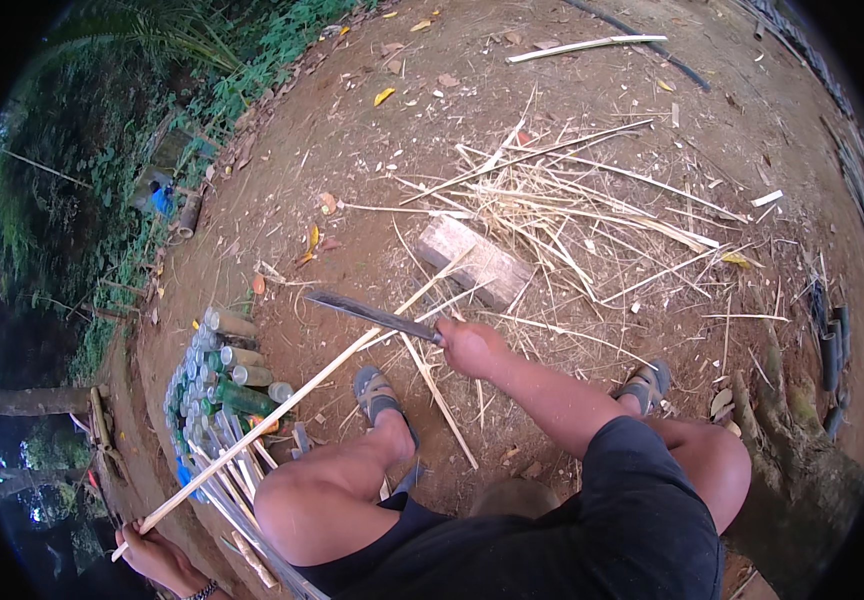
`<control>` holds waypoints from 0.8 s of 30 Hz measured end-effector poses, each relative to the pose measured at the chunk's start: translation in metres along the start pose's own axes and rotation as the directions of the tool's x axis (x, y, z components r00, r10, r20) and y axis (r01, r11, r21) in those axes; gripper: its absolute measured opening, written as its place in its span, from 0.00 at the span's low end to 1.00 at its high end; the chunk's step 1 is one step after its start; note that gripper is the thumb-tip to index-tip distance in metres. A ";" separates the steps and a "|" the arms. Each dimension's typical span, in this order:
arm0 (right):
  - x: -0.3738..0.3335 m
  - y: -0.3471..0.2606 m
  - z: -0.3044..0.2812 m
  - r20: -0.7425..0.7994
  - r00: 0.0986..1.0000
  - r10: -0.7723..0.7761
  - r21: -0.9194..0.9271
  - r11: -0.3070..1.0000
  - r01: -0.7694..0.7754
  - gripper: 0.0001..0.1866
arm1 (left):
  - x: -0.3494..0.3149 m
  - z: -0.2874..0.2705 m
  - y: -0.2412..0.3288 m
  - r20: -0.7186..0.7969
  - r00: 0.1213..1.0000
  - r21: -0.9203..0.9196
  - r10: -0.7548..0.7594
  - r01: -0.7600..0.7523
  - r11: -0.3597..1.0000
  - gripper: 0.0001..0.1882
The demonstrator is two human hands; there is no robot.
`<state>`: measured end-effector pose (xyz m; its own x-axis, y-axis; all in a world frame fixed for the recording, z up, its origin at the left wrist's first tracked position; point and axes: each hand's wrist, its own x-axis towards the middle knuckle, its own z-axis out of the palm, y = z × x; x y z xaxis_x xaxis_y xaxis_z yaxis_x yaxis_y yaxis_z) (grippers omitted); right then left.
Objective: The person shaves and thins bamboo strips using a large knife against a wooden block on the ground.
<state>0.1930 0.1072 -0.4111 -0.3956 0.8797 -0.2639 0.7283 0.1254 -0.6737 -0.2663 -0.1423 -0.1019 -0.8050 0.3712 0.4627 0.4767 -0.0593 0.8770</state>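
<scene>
At the lower left, my left hand (157,562) is closed round the near end of a long pale wooden strip (297,402), perhaps bamboo. The strip slants up and away to the right, its far end by a squared wooden block (480,262) on the ground. My right hand (473,349) grips a machete (360,311), its dark blade pointing left. Blade and strip cross in the view; whether they touch I cannot tell. The machete's handle is mostly hidden in my fist.
Thin pale shavings (552,205) lie heaped beyond the block. Glass bottles (232,375) stand clustered left of my sandalled feet, with more strips (237,475) beside my left knee. A tree root (777,420) rises at the right. Green plants (192,60) border the dirt.
</scene>
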 end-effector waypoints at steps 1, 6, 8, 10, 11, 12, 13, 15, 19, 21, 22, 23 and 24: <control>0.008 0.008 -0.002 0.046 0.994 0.098 0.004 0.995 -0.098 0.10 | -0.004 0.004 0.003 0.007 1.000 0.027 0.003 -0.003 1.000 0.05; 0.017 0.096 0.000 -0.181 0.937 0.298 0.005 0.953 -0.302 0.13 | -0.004 0.011 -0.004 -0.017 1.000 0.004 -0.008 0.008 1.000 0.06; 0.016 0.066 0.000 -0.090 0.964 0.249 0.027 0.968 -0.248 0.12 | -0.007 0.006 0.006 -0.023 1.000 0.050 0.013 -0.012 0.999 0.06; 0.007 0.035 -0.009 -0.021 0.985 0.169 -0.021 0.985 -0.170 0.11 | 0.007 -0.007 -0.008 0.002 1.000 -0.012 -0.003 0.003 1.000 0.05; 0.016 0.044 0.001 -0.031 0.999 0.038 -0.055 0.998 -0.039 0.11 | 0.011 -0.016 -0.009 0.009 1.000 -0.029 0.000 0.000 1.000 0.05; 0.013 0.055 0.001 -0.029 0.982 0.189 0.031 0.982 -0.188 0.12 | 0.016 -0.009 -0.020 0.023 1.000 -0.033 -0.010 0.011 0.999 0.05; 0.018 0.064 -0.003 -0.005 0.953 0.303 0.121 0.946 -0.300 0.13 | 0.011 -0.008 -0.015 0.010 1.000 -0.023 -0.001 0.001 1.000 0.05; 0.023 0.120 -0.009 -0.078 0.878 0.472 0.151 0.876 -0.458 0.16 | 0.007 0.008 -0.016 0.010 1.000 -0.010 -0.005 0.005 1.000 0.05; 0.027 0.095 -0.020 -0.117 0.922 0.368 -0.026 0.927 -0.373 0.14 | 0.000 0.007 -0.003 -0.047 0.999 0.045 -0.007 0.009 0.999 0.08; 0.011 0.078 -0.022 -0.045 0.933 0.356 -0.040 0.933 -0.358 0.13 | 0.007 -0.003 -0.001 -0.019 0.999 0.046 -0.047 0.048 0.998 0.14; 0.008 0.075 -0.022 -0.008 0.937 0.349 -0.040 0.936 -0.349 0.13 | 0.010 -0.005 -0.004 -0.014 0.999 0.014 -0.042 0.042 0.999 0.15; 0.015 0.098 -0.011 -0.042 0.903 0.427 0.014 0.904 -0.427 0.13 | 0.012 -0.007 -0.009 -0.010 0.999 -0.016 -0.036 0.036 0.999 0.16; 0.013 0.121 -0.011 -0.091 0.879 0.468 0.034 0.884 -0.466 0.13 | 0.016 -0.001 -0.020 0.008 0.999 -0.060 -0.046 0.046 0.997 0.17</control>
<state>0.2820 0.1394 -0.4883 0.0433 0.8737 -0.4845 0.8092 -0.3151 -0.4958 -0.2887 -0.1362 -0.1117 -0.8231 0.3810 0.4211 0.4170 -0.0977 0.9036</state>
